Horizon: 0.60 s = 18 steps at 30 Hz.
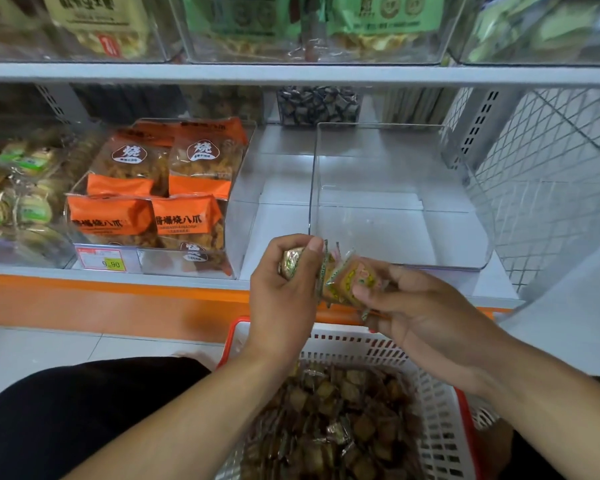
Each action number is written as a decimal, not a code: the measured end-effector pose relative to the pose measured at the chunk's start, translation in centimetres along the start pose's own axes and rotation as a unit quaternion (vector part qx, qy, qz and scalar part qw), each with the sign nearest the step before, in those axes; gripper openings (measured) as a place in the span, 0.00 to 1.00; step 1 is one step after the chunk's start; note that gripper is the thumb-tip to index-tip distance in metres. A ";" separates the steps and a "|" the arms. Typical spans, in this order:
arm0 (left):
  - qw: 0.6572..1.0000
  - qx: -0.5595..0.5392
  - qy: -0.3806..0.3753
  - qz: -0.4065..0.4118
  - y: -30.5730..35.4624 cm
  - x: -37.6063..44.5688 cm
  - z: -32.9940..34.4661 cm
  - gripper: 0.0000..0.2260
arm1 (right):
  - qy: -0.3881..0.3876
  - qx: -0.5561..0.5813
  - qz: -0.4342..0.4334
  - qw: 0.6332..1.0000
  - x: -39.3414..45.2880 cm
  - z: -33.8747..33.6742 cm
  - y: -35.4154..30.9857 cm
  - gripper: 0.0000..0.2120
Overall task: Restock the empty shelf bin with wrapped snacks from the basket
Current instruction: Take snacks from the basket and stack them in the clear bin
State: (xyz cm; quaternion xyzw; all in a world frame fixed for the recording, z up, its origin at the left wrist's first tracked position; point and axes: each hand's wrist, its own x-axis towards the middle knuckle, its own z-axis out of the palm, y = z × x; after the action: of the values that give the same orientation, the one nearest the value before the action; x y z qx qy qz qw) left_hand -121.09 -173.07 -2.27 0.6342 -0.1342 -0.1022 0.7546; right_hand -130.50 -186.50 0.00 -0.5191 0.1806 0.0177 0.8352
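While orange snack packs (153, 188) fill neighbour bin at left, my left hand (284, 289) closed around small bunch of wrapped snacks (340, 277), right hand (420, 306) pinching same bunch from other side. Both hover over basket (440, 403), just below front lip of empty clear bin (395, 202). Basket full of same snacks. Step, my read: first handful carried up to bin. Next: lift over front lip, release inside, keep wrappers from spilling onto shelf edge (118, 289).

clear bin (400, 202) open-topped, low front lip unobstructed
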 end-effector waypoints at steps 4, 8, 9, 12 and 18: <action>1.000 0.004 -0.024 -0.004 0.2 -0.5 0.5 0.08 | -0.013 -0.006 0.014 1.000 0.0 0.2 0.7 0.18; 0.999 0.021 -0.039 0.007 0.4 -1.1 1.0 0.12 | -0.033 0.005 0.012 0.999 0.0 0.5 0.6 0.18; 0.999 0.022 -0.042 0.006 0.5 -1.1 1.0 0.13 | -0.040 -0.001 0.009 0.999 0.0 0.5 0.5 0.20; 0.997 0.024 -0.069 0.007 0.5 -0.9 1.1 0.14 | -0.027 0.003 0.019 0.999 0.3 0.2 -0.3 0.31; 0.991 0.030 -0.125 0.047 1.0 0.5 2.0 0.17 | -0.032 0.019 0.006 0.999 1.3 -0.2 -3.0 0.32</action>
State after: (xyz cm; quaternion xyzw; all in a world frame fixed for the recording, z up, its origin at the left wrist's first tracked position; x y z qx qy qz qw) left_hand -121.30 -174.96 -0.92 0.6320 -0.2603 -0.1411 0.7162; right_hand -128.70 -188.26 2.11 -0.5013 0.1571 0.0364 0.8501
